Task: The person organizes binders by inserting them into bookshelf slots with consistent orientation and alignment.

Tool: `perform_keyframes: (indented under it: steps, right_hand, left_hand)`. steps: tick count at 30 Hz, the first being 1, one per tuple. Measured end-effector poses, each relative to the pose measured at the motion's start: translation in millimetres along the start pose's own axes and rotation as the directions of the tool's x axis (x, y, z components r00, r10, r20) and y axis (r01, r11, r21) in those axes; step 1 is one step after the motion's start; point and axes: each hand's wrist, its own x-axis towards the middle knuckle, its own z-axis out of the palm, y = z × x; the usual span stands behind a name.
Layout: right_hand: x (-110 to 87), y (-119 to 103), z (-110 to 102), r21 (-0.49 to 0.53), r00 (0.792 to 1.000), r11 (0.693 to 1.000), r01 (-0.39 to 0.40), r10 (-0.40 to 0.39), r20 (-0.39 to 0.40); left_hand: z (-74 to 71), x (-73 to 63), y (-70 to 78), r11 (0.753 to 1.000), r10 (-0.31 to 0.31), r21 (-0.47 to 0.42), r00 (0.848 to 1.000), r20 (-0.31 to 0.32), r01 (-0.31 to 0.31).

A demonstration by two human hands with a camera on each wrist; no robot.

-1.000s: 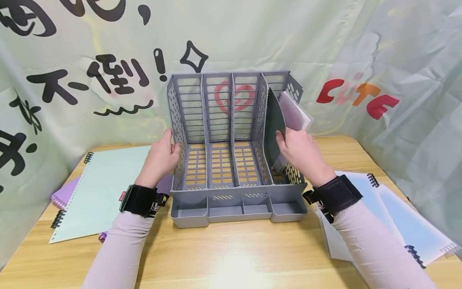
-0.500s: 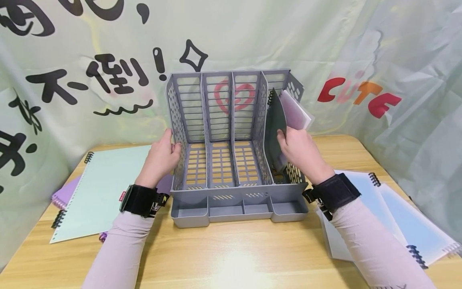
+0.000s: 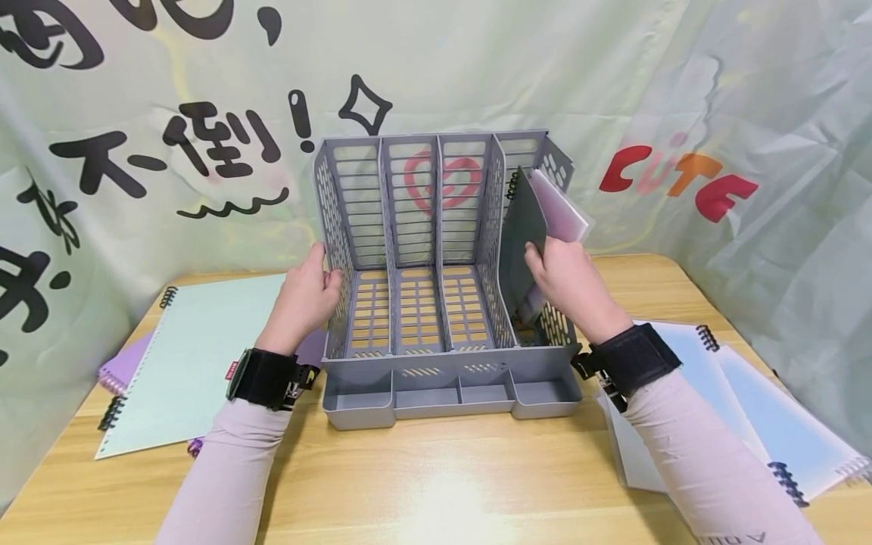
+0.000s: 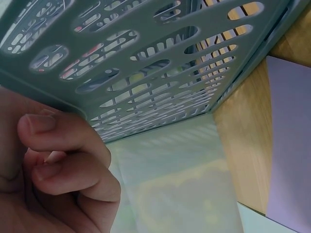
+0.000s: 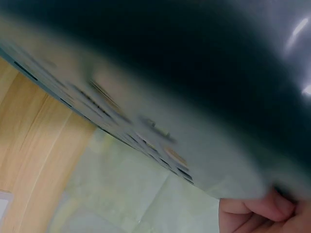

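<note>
Dark notebook: The dark notebook (image 3: 521,250) stands on its edge in the far-right slot, a bit right of the middle of the head frame. Black rings show at its upper back corner.
Your right hand: Your right hand (image 3: 572,276) grips the dark notebook, with your thumb flat on the dark cover. You hold it narrow. I can't tell if your fingers also hold the book next to it. In the right wrist view, a big dark blur crosses the top and your fingers show at the lower right.
Pale purple book: The pale purple book (image 3: 557,208) is just right of the dark one, partly hidden behind your hand.
Gray rack: The gray rack (image 3: 381,363) stands in the middle of the frame. It has four tall slots and a row of small trays in front.
Your left hand: Your left hand (image 3: 303,299) holds the front edge of the rack's left wall, fingers curled.
Left side: A mint green notebook (image 3: 197,356) lies there, with a purple notebook (image 3: 126,362) peeking out under it.
Right side: Light blue notebooks (image 3: 770,412) lie at the lower right.
Around: Everything sits on a wooden table (image 3: 436,484), and a pale cloth (image 3: 477,76) with writing hangs behind.
</note>
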Motion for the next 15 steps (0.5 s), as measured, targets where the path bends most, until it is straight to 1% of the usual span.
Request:
perform_keyframes:
  steps: [5,15]
  right_hand:
    - [0.7,1.0,-1.5,0.012,1.0,1.0,-0.011,0.011,0.007]
    - [-4.7,0.8,-5.4,-0.024,0.998,0.999,0.029,-0.027,0.056]
  left_hand:
    - [-0.7,-0.3,0.6,1.0,0.003,0.002,1.0,0.002,-0.003]
    - [-0.3,0.2,-0.9,1.0,0.007,0.003,1.0,0.0,-0.007]
